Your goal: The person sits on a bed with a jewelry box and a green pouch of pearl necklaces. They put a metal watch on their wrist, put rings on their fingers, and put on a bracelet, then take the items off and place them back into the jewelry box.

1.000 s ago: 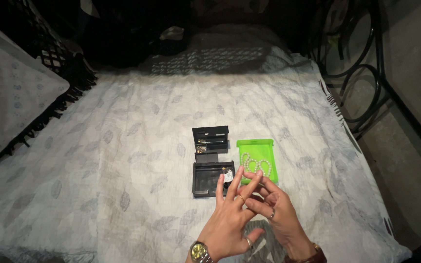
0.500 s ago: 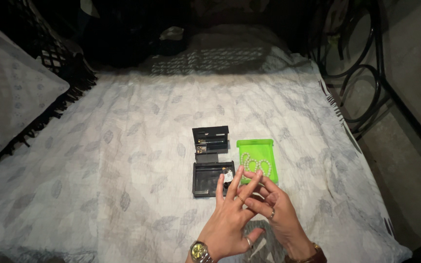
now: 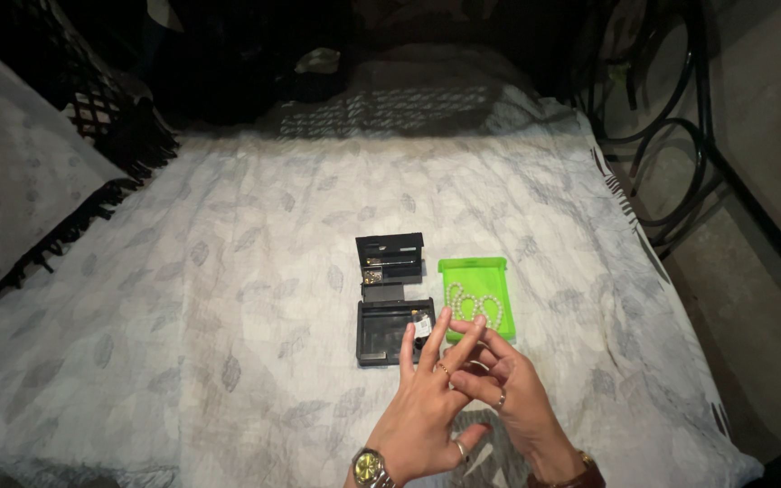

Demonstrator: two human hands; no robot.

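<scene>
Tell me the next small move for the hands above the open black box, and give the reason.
Probably slide the ring further down the finger. The right hand pinches at a finger of the left hand, whose fingers are spread above the open black box; a thin ring sits on that finger. Whether it is going on or coming off cannot be told.

Our wrists run off the near edge. Our left hand [image 3: 427, 402] covers part of the right hand [image 3: 508, 398]. The black box [image 3: 394, 330] holds bits too small to identify.
</scene>
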